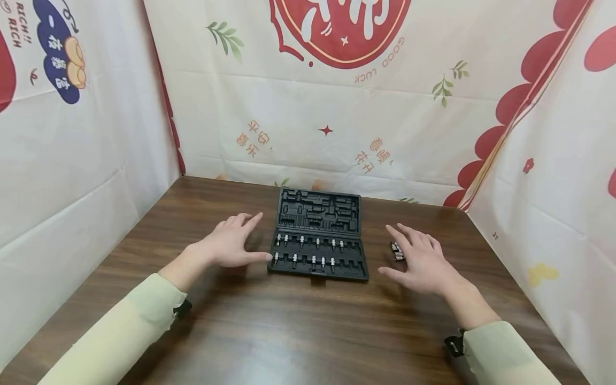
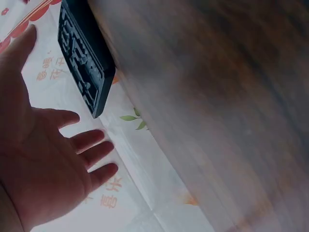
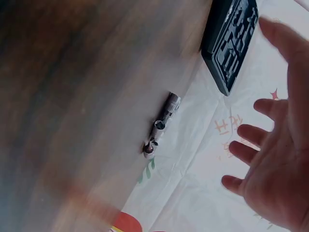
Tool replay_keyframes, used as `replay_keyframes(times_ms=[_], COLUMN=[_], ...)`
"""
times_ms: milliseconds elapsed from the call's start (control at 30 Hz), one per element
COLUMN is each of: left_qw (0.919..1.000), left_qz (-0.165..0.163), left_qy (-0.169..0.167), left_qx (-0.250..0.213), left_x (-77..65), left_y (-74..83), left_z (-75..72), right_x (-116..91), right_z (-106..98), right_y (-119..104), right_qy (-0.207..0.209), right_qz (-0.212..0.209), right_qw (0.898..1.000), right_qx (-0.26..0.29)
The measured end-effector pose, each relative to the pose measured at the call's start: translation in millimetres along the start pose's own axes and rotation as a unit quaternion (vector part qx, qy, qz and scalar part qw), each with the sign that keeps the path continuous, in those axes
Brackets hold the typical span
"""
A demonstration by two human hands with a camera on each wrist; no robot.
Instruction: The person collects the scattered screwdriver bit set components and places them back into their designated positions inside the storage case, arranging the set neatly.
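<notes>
An opened black plastic case (image 1: pixel 319 235) lies on the table, its lid folded back toward the far wall. Two rows of silver bit sockets (image 1: pixel 314 262) sit in slots of its near half, with several slots at the right bare. My left hand (image 1: pixel 231 243) hovers at the case's left side, fingers spread, thumb tip overlapping the case's edge in the head view. To the right of the case, my right hand (image 1: pixel 425 263) is held with loosely spread fingers and nothing in it. Just beyond its palm lies a small group of loose metal sockets (image 3: pixel 160 124), partly hidden by the hand in the head view.
The brown wood-grain table (image 1: pixel 269 331) reaches to a printed white cloth (image 1: pixel 289 101) hung along the back. More cloth hangs at the left (image 1: pixel 82 160) and right sides. Dark bands (image 1: pixel 454 345) circle both wrists over pale green sleeves.
</notes>
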State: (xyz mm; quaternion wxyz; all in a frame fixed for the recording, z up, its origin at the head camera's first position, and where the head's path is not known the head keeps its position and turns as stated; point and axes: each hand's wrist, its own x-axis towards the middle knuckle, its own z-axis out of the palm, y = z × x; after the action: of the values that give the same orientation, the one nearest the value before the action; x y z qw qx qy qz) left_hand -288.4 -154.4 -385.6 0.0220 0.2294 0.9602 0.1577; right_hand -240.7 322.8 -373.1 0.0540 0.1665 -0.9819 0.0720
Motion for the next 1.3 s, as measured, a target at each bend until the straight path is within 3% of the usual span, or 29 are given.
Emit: replay_keyframes(times_ms=[200,333,600,967,1300], left_qw=[0.9925,0.9875,0.9863,0.9806,0.9785], left_qz=[0.026,0.028,0.045,0.022,0.027], left_qy=[-0.046,-0.07,-0.1,-0.147,-0.152], left_qx=[-0.11,-0.138,-0.123,-0.128,-0.137], left_x=[4.6,7.5,15.6,24.5,32.4], left_y=[-4.6,-7.8,-9.9,-6.8,-13.3], left_z=[-5.9,-5.5,2.0,3.7,6.6], right_x=[-1,-5,-13,-20,-20], right_z=[-4,-5,-4,-7,-9], right_y=[8,16,35,45,62], right_qy=[0.047,0.061,0.069,0.048,0.05], right_qz=[-0.005,0.003,0.014,0.036,0.052], right_qw=[0.999,0.997,0.994,0.995,0.994], right_qx=[0.02,0.045,0.082,0.082,0.084])
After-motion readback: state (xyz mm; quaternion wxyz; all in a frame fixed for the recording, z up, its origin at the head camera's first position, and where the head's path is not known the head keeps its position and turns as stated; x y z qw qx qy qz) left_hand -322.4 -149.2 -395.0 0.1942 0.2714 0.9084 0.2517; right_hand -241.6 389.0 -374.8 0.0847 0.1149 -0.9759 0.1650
